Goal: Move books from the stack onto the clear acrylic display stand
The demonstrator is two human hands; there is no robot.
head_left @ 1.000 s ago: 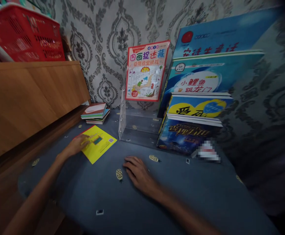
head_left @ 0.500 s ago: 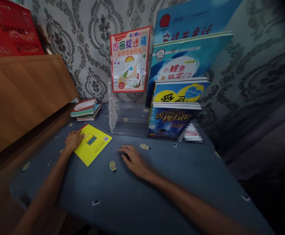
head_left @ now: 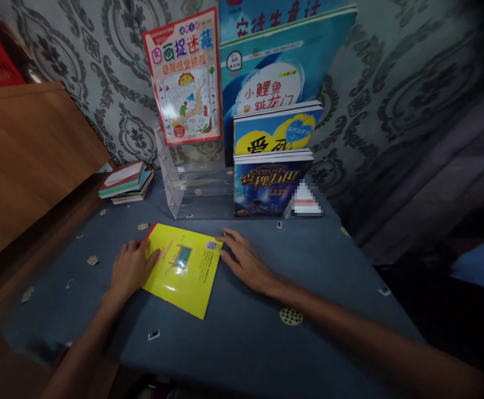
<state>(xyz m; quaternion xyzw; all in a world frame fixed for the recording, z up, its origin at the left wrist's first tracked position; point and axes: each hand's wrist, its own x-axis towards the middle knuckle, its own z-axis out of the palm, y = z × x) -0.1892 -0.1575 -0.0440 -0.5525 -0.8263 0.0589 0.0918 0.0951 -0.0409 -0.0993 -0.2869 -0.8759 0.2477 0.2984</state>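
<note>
A thin yellow book (head_left: 195,282) with a red spine edge lies at a slant on the table, its small picture and square code facing up. My left hand (head_left: 131,266) grips its left edge, with the thumb on top of the cover and the fingers curled by the spine. At the far right corner of the book is my right hand (head_left: 248,263), thumb and fingers apart. Its fingertips are at the corner or just touching it; I cannot tell which.
Behind the yellow book stands a clear tiered rack (head_left: 171,183). It bears a red-bordered picture book (head_left: 189,105) on the left and several blue books (head_left: 266,185) on the right. A book stack (head_left: 125,183) lies near the wooden panel (head_left: 29,160). Patterned cloth covers the table (head_left: 242,349).
The yellow book has come nearer and to the right with my left hand. My right hand has reached its right corner. The view has shifted, so the rack appears farther left.
</note>
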